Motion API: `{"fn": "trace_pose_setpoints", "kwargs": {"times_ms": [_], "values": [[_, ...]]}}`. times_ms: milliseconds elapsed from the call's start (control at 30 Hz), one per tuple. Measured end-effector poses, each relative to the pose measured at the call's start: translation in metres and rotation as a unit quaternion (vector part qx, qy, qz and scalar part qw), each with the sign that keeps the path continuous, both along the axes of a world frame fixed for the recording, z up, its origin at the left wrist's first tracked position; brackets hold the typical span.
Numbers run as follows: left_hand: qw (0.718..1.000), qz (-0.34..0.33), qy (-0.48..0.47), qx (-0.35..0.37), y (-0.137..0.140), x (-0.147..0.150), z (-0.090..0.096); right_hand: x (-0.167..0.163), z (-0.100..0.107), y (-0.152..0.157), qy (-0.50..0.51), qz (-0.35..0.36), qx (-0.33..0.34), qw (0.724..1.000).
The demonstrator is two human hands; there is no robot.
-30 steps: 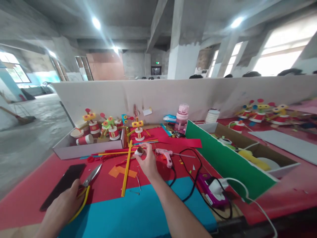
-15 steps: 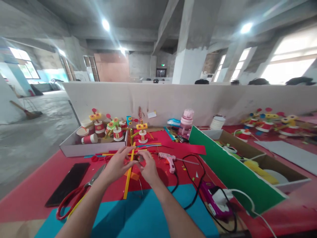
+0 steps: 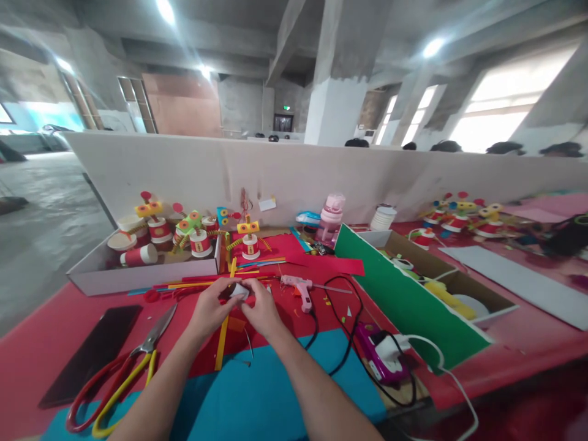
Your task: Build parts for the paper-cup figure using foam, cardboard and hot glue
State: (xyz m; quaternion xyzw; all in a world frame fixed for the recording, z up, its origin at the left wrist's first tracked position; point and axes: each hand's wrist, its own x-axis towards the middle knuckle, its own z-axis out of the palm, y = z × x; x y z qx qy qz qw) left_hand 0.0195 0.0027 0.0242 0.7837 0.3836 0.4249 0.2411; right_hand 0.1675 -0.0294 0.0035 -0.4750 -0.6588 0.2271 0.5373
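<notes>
My left hand (image 3: 210, 307) and my right hand (image 3: 263, 308) meet over the red table covering. Between their fingertips they pinch a small whitish-grey piece (image 3: 239, 292), dark at its left side and partly hidden by the fingers. A yellow paper strip (image 3: 221, 349) lies under my left hand, with an orange scrap (image 3: 236, 324) beside it. To the left are large scissors (image 3: 147, 346) with red and yellow handles. A pink glue gun (image 3: 299, 288) rests on the table to the right of my right hand.
A white box (image 3: 142, 280) holds paper-cup robot figures and cups; another cup figure (image 3: 250, 246) stands beside it. A green-sided box (image 3: 404, 300) and purple power strip (image 3: 381, 355) with cords lie right. Blue sheet (image 3: 248, 398) is in front, black phone (image 3: 92, 352) left.
My hands have drawn closer together, and both now hold the small piece, turned to show its whitish face. The view has swung to the right and slightly down.
</notes>
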Motion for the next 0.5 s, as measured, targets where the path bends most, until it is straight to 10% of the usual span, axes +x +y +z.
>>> {"fn": "trace_pose_setpoints", "kwargs": {"times_ms": [500], "values": [[0.978,-0.018,-0.156,-0.137,0.006,-0.001,-0.009,0.0,-0.008,0.006,0.236,0.095,-0.069,0.965]]}}
